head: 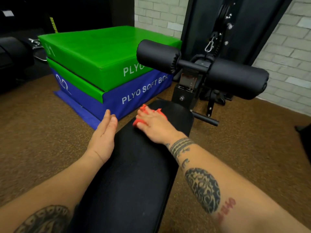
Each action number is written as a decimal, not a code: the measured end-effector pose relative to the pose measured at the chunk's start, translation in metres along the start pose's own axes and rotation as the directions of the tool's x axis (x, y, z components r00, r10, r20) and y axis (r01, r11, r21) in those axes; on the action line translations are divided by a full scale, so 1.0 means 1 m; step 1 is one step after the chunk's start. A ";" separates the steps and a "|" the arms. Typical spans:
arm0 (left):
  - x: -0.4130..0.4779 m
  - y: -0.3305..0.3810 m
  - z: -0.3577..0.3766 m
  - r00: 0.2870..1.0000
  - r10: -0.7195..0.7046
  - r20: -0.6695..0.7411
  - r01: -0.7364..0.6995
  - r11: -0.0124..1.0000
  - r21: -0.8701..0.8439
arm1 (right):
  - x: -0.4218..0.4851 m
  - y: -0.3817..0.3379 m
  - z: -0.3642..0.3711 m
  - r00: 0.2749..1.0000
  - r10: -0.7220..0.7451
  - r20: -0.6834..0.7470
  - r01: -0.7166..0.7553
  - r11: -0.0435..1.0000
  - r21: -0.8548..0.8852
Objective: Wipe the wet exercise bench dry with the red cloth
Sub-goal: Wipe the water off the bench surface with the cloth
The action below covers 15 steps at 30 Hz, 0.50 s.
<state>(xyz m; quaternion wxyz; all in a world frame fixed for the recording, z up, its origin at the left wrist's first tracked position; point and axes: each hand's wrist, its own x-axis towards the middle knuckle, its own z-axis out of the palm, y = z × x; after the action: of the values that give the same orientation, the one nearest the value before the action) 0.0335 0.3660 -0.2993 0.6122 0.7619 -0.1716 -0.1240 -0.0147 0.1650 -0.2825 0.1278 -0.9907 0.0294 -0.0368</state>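
Red cloth (136,123) sits under the flat-fingered right hand (151,125) at the exercise bench's (134,174) far end, pad stretching nearward, perhaps damp; left hand (102,137) open, empty, alongside.

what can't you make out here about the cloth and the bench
Head view:
- Red cloth: mostly under the right hand; only its edges show.
- Bench pad: too dark to tell wet from dry; near end cut off by the bottom edge.
- Green box lettering: hidden after "PLYO" by the foam roller.
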 end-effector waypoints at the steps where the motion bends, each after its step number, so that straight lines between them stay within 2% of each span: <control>1: -0.003 0.002 -0.002 1.000 0.008 -0.018 -0.009 0.999 -0.035 | -0.012 -0.013 0.004 0.999 -0.045 0.007 0.045 0.998 0.038; 7: -0.021 0.011 -0.021 0.997 -0.052 -0.054 0.044 0.991 -0.130 | -0.073 -0.078 0.017 0.971 -0.232 0.063 0.214 0.953 0.216; 11: -0.052 0.019 -0.046 0.993 -0.110 0.052 0.107 0.993 0.054 | -0.108 -0.115 0.024 0.950 -0.296 0.099 0.255 0.920 0.298; 15: -0.085 0.024 -0.078 0.981 -0.187 0.056 0.170 0.958 0.229 | -0.147 -0.152 0.028 0.951 -0.285 0.121 0.207 0.876 0.437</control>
<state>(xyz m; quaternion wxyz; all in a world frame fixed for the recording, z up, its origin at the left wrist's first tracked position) -0.0151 0.4661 -0.2607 0.5018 0.8328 -0.1386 -0.1881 -0.1516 0.3286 -0.2799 0.3337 -0.9348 -0.1173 0.0320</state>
